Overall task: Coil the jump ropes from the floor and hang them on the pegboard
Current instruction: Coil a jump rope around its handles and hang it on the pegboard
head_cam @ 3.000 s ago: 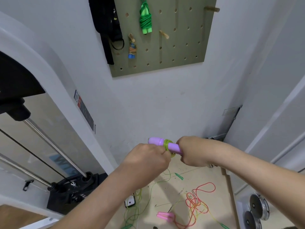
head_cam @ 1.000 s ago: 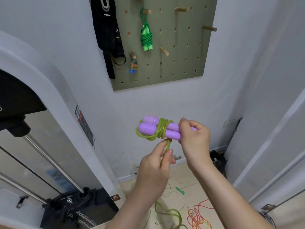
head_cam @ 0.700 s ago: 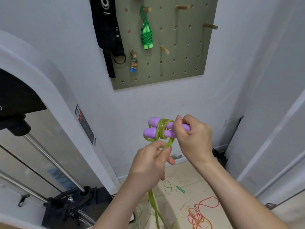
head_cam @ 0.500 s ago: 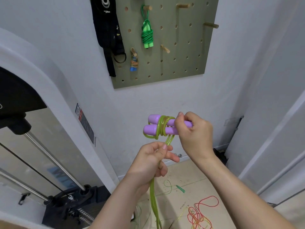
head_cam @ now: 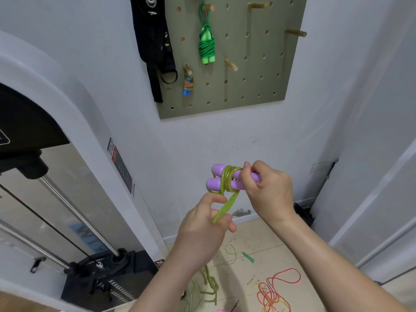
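My right hand (head_cam: 265, 190) grips the two purple handles (head_cam: 216, 184) of a jump rope, held side by side at chest height. Several turns of its yellow-green cord (head_cam: 227, 180) are wound round the handles. My left hand (head_cam: 202, 228), just below, pinches the doubled cord (head_cam: 225, 208) where it leaves the wrap; the rest of it trails down to the floor. On the olive pegboard (head_cam: 254, 86) above, a coiled green jump rope (head_cam: 207, 47) hangs from a peg, and a small blue-handled rope (head_cam: 188, 83) hangs lower left.
Bare wooden pegs (head_cam: 231, 65) (head_cam: 296, 32) (head_cam: 256, 6) stick out of the board. A black strap (head_cam: 155, 46) hangs at its left edge. A red and yellow rope (head_cam: 276, 291) and thin green cord (head_cam: 234, 255) lie tangled on the floor. A cable machine (head_cam: 94, 266) stands at left.
The wrap of cord round the purple handles has grown from one turn to several. My left hand has slid down the doubled cord, and both hands sit lower in view than half a second ago.
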The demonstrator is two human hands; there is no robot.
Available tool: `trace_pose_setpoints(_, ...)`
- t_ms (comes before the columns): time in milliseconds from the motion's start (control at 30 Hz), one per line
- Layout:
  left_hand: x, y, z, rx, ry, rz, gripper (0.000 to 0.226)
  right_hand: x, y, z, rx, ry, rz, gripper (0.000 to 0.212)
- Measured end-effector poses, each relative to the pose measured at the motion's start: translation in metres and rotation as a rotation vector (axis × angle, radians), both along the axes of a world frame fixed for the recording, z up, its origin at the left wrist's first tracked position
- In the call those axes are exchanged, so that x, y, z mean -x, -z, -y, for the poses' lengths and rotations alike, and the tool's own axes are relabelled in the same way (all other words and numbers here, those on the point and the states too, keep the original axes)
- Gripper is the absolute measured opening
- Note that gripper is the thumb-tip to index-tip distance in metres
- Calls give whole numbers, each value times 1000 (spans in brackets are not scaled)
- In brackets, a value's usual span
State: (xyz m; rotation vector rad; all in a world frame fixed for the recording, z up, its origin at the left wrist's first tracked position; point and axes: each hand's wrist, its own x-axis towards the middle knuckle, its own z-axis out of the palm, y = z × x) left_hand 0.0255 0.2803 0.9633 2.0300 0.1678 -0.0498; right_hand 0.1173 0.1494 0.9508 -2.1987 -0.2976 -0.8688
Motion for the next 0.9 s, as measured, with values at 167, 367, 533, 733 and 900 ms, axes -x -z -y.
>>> trace_pose_setpoints(167,-4,5,-6,-960,73,439,42,-2,-13,2,158,24,147,41)
trace_pose_setpoints(367,-11,-7,-24,-1067,206,689,24,3,-21,14,444,-183,142,36)
trace_pose_setpoints(533,-17,-31,-40,-1050,362,772,23,15,-49,21,724,-447,-57,39)
trace_pose_setpoints(733,-24,-43,-44,-321,481,502,11,23,-84,24,377,-785,-506,42)
trace_pose_setpoints(900,-22,-45,-34,404,573,191,18,33,-99,23,17,-945,-748,47)
